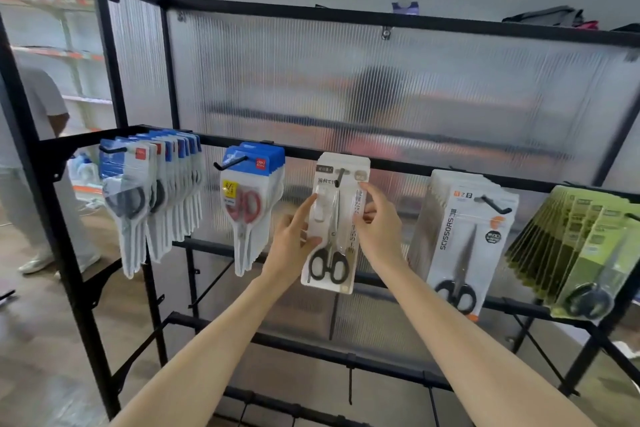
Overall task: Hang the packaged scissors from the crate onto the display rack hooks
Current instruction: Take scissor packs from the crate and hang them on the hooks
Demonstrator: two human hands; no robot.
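Left hand (294, 236) and right hand (377, 229) pinch white scissors pack (334, 222) by its side edges, fingers curled; pack upright, long axis vertical, hang-hole at hook (341, 175).

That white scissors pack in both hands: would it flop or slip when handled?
The white scissors pack probably stays fairly stiff: it stands flat between the left hand and right hand. Its glossy front may be slippery. On the hook it would likely swing.

Scissors pack (335, 222) hangs on hook (340, 176) between both hands.
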